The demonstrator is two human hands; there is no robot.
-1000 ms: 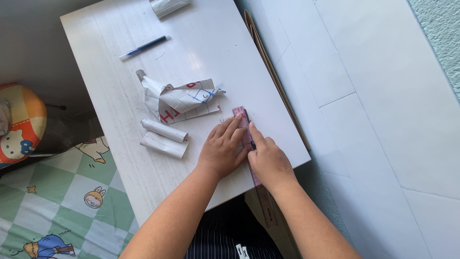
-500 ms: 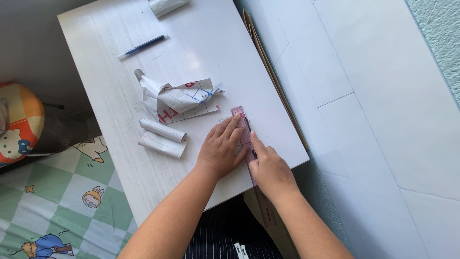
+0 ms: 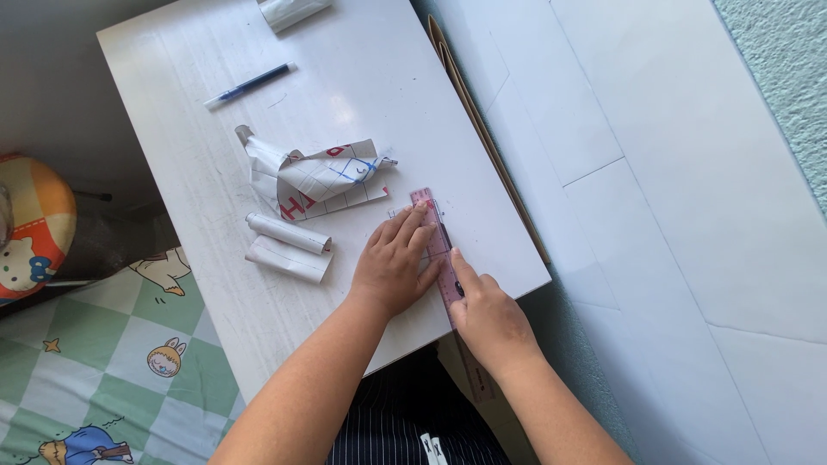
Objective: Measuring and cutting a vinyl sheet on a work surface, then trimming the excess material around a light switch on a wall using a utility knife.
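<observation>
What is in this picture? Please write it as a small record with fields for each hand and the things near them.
left hand: flat on the table, fingers against the ruler
right hand: pressing on the ruler
ruler: pink, see-through, lying flat, its near end past the table edge
table: white
crumpled paper: beyond the left hand
paper rolls: two, left of the left hand
pen: blue, far side
</observation>
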